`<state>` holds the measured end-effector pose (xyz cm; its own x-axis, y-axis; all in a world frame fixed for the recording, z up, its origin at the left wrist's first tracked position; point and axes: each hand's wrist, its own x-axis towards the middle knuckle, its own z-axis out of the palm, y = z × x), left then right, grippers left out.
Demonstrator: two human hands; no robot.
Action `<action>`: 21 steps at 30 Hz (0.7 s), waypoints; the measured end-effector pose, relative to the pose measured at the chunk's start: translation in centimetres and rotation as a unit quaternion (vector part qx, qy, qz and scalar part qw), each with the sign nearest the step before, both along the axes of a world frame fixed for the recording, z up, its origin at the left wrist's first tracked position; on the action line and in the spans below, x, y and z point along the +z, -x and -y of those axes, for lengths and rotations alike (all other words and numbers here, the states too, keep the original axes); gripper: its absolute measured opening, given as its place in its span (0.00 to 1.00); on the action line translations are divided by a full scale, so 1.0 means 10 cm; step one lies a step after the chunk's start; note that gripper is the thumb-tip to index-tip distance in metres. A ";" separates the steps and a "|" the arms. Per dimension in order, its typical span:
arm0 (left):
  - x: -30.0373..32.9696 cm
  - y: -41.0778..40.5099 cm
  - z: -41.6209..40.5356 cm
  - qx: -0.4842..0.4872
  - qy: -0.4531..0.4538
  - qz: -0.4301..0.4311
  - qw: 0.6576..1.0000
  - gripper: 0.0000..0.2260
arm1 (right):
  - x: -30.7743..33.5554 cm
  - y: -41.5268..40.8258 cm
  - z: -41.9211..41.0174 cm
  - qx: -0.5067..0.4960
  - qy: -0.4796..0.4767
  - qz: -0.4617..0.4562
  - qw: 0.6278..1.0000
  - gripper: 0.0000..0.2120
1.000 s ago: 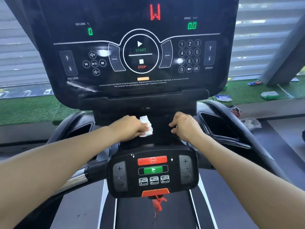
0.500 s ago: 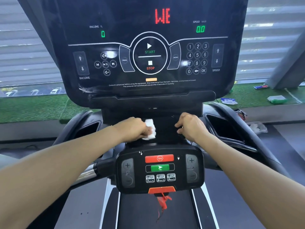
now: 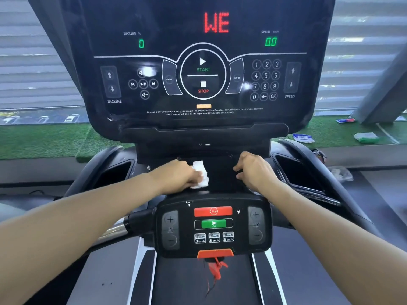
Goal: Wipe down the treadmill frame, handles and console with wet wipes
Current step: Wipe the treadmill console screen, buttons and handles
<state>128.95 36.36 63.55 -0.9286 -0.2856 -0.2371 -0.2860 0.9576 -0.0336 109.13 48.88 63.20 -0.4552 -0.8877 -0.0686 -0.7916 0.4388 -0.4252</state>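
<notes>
Head view is showing the left hand (image 3: 182, 175) still gripping the wet wipe (image 3: 200, 175) on the dark shelf under the console (image 3: 202, 62), barely moving, while the right hand (image 3: 253, 170), fingers curled, is bracing there.

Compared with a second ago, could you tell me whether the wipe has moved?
Yes, slightly: the left hand has drawn the wipe toward the person, closer to the red Stop button.

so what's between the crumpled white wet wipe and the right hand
Only bare black treadmill panel, in the head view, separates the crumpled white wet wipe held by the left hand from the right hand.
</notes>
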 end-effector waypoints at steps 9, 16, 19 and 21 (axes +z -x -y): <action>0.09 0.17 0.03 0.057 0.057 -0.020 0.997 0.11 | 0.06 -0.03 -0.01 0.001 -0.018 -0.004 1.000 0.08; 0.06 0.03 0.06 0.076 0.011 0.002 0.997 0.06 | 0.05 -0.03 0.00 -0.001 -0.015 -0.006 1.000 0.09; 0.16 0.16 0.04 0.123 0.050 0.008 0.991 0.15 | 0.04 -0.03 0.00 -0.002 -0.017 -0.008 1.000 0.08; 0.14 0.18 -0.01 0.106 0.061 0.011 0.992 0.14 | 0.05 -0.03 -0.01 -0.005 -0.012 -0.009 1.000 0.08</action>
<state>127.11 36.50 65.00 -0.8391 -0.5022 -0.2092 -0.4789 0.8643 -0.1539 109.44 48.97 63.67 -0.4649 -0.8816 -0.0822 -0.7950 0.4564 -0.3996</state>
